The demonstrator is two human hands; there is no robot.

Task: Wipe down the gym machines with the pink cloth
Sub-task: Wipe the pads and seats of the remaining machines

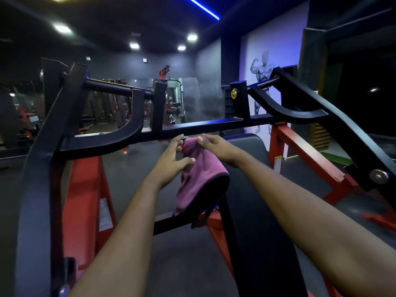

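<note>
A pink cloth [198, 170] hangs in front of me over the black and red gym machine [205, 126], just below its black crossbar. My right hand [216, 146] pinches the cloth's top edge between thumb and fingers. My left hand [173, 158] is at the cloth's left side with spread fingers, its thumb touching the fabric. The cloth's lower part has a dark hem and droops down toward the black padded seat [252, 189].
Black lever arms [334, 116] angle down on both sides of me. Red frame legs [85, 189] stand below left and right. More machines stand in the dim room behind. A mural covers the wall [272, 61] at the right.
</note>
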